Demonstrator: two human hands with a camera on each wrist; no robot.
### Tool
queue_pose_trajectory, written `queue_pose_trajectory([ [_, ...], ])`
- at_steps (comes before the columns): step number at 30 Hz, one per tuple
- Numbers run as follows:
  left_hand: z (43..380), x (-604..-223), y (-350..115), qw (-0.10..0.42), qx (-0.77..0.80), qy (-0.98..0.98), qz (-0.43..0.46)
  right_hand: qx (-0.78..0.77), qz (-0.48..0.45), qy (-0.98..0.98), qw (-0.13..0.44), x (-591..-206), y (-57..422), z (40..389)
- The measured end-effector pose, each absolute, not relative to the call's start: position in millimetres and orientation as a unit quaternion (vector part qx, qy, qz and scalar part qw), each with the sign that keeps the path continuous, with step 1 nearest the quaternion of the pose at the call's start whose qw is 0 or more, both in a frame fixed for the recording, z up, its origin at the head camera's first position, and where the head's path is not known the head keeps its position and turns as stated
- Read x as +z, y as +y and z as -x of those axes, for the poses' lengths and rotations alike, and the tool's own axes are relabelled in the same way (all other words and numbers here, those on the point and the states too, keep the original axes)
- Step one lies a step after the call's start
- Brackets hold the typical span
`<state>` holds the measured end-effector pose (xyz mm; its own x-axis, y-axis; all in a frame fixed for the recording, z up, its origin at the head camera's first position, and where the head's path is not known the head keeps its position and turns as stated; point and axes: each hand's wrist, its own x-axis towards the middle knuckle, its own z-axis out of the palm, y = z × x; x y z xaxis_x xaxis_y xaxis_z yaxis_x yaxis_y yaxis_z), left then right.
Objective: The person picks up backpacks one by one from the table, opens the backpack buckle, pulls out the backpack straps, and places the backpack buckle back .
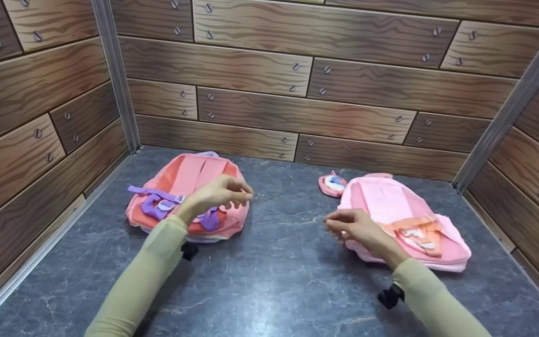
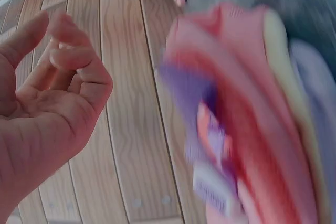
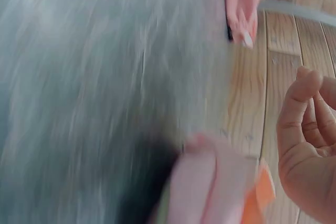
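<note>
A coral-pink backpack [image 1: 204, 169] with purple straps [image 1: 155, 207] lies on the left of the dark table. Over it hovers my left hand [image 1: 219, 193], fingers loosely bent and holding nothing. In the left wrist view this hand [image 2: 58, 103] stands apart from the backpack [image 2: 247, 87], which is blurred. To the right lies a light pink backpack [image 1: 382, 194] with orange straps [image 1: 431, 234]. My right hand [image 1: 354, 225] is above its near left side, partly covering it, with fingers loosely curled. The right wrist view shows this hand [image 3: 310, 145] without anything in its grasp.
A small round pink pouch [image 1: 332, 184] with a white and blue picture lies beside the light pink backpack's far left corner. The dark marbled table [image 1: 269, 262] extends between the two backpacks. Wood-pattern panels [image 1: 251, 70] with metal corner posts enclose the back and sides.
</note>
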<state>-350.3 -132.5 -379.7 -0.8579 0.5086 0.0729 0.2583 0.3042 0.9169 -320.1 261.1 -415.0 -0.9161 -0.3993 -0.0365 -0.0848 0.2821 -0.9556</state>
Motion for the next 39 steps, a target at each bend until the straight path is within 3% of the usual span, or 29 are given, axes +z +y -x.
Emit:
queue_pose_trajectory([
  [10, 350.4, -377.3, -196.1, 0.108, 0.493, 0.835, -0.217, -0.573, 0.174, 0.782, 0.173, -429.2, 196.5, 330.0],
  [20, 355.8, -386.4, -263.3, 0.013, 0.483, 0.859, -0.167, -0.588, 0.165, 0.768, 0.192, -439.0, 138.1, 336.2],
  [25, 353.9, -391.6, -289.7, -0.008, 0.480, 0.870, -0.114, -0.602, 0.174, 0.753, 0.198, -440.1, 116.9, 337.5],
  [31, 351.7, -399.0, -311.5, -0.014, 0.447, 0.890, -0.086, -0.602, 0.178, 0.756, 0.183, -440.4, 95.8, 341.3],
  [39, 351.7, -407.1, -328.5, 0.023, 0.427, 0.900, -0.081, -0.608, 0.196, 0.751, 0.170, -447.3, 74.5, 342.5],
])
